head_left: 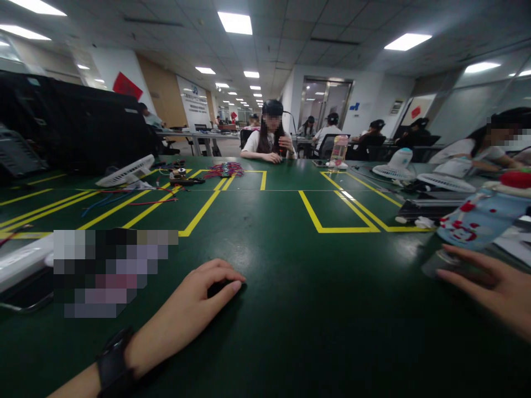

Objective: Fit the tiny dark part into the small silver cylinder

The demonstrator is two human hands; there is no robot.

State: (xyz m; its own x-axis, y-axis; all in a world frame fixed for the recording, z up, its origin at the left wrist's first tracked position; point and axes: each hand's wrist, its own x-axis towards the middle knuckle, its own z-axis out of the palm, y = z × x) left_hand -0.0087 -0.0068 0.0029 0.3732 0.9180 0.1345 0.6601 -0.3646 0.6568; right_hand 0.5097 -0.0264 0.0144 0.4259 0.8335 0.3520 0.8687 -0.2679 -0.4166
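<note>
On the green table (282, 331), the right hand (504, 293) has thumb and fingers bent around a small, blurred grey cylinder (432, 265) near a red-topped, figure-patterned blue container (483, 215), contents hidden, while the left hand (199, 296) rests loosely curved, thumb apart, visibly holding nothing.

Just beyond the right-hand grip (495, 284), a light-blue bottle (477, 218) topped in red. Farther beyond the grip, white fans (396, 168) lying near one another; leftward of these, a pinkish see-through bottle (340, 149) standing upright. Well left of the grip, a tangle of red wires (226, 170) and a bulky black case (78, 119). Ahead and left, across the yellow-lined green table (286, 265), a seated co-worker (269, 141) in a black cap (272, 106).
</note>
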